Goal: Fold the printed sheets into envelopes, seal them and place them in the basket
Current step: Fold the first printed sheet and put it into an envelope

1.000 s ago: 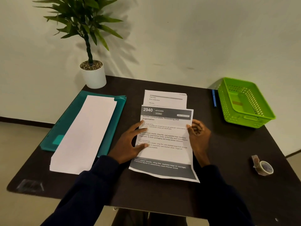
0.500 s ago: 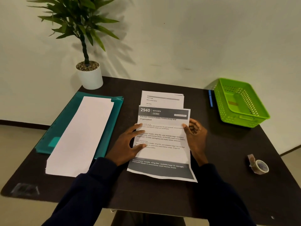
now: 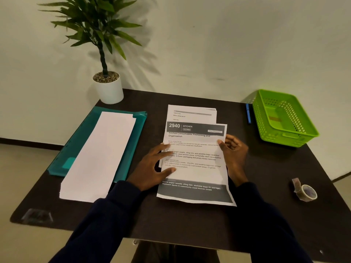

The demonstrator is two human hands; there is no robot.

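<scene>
Two hands are steadying a printed sheet [image 3: 195, 164] on the dark table [image 3: 190, 221].

The left hand [image 3: 152, 168] is lying flat with fingers spread, pressing the sheet's left edge down. The right hand [image 3: 234, 150] is sitting at the sheet's right edge with fingers loosely curled, its thumb touching the paper; whether it is pinching the edge cannot be told. The sheet is lying in the middle of the table, its far end overlapping a stack [image 3: 191, 113] of more printed pages. To the left, a pile of white envelopes [image 3: 98, 158] is resting on a teal folder [image 3: 76, 147]. The green basket [image 3: 284, 118] is standing at the far right corner, with a blue pen [image 3: 248, 115] just beside it. A tape roll [image 3: 305, 192] is lying near the right edge, and a potted plant [image 3: 106, 82] is standing at the far left corner.
</scene>
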